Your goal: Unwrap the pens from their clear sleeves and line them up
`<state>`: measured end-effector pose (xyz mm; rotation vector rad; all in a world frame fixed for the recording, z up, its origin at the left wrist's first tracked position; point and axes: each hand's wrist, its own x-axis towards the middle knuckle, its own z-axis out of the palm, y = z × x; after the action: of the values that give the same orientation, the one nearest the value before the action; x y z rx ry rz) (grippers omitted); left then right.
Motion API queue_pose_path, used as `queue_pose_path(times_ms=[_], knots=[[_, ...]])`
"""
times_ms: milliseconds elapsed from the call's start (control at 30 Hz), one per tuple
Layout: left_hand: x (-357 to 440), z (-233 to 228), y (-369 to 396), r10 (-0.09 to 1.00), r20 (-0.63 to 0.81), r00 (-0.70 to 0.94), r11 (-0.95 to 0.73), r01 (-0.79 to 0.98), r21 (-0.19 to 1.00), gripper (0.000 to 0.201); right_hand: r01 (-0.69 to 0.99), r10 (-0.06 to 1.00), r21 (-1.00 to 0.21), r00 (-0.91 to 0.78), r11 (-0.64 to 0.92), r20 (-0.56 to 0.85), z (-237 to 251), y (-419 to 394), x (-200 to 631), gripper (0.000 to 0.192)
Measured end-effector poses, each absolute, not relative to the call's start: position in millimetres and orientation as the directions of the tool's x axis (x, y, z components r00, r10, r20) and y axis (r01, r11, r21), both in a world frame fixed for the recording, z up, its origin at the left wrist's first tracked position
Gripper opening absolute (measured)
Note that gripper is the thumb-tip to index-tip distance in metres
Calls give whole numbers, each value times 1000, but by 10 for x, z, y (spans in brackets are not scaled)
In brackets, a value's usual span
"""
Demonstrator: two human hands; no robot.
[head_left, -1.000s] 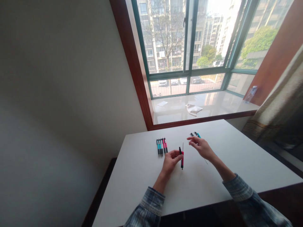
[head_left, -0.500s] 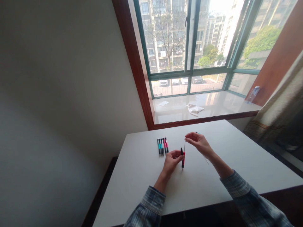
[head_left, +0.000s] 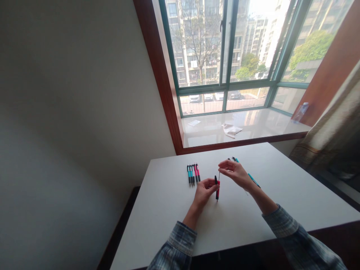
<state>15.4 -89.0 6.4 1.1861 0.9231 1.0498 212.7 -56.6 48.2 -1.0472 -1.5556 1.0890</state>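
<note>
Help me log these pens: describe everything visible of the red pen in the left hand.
The red pen stands nearly upright, held in the left hand over the white table; whether its tip touches is unclear. It looks plastic, red above and black below. A thin rod sticks up from its top to the right hand, whose fingertips seem to touch it. Alongside the pen's top is a black piece.

Five pens point(head_left: 193, 174) in a row, other pens point(head_left: 254, 180) partly hidden, two hands point(head_left: 201, 193) point(head_left: 236, 173), one bottle point(head_left: 300, 113), one cloth point(head_left: 231, 130), one surface point(head_left: 239, 225)

Hazy daylight through window point(head_left: 226, 48); left wall point(head_left: 84, 112) dim, shadowed; sill point(head_left: 258, 122) catching glare.
</note>
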Motion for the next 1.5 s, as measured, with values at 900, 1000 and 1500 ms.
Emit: queue_pose_path(times_ms=[900, 1000, 1500], knots=[[142, 56, -890, 969, -29, 246, 77, -186, 979, 33, 34, 969, -969, -32, 244, 243, 204, -323, 2235, 51], [168, 59, -861, 974, -24, 224, 68, -189, 980, 32, 101, 968, -963, 1, 250, 251, -2, -219, 2302, 53], [277, -64, -711, 986, -48, 157, 62, -84, 995, 26, -361, 995, -931, 100, 55, 20, -147, -56, 2558, 53]])
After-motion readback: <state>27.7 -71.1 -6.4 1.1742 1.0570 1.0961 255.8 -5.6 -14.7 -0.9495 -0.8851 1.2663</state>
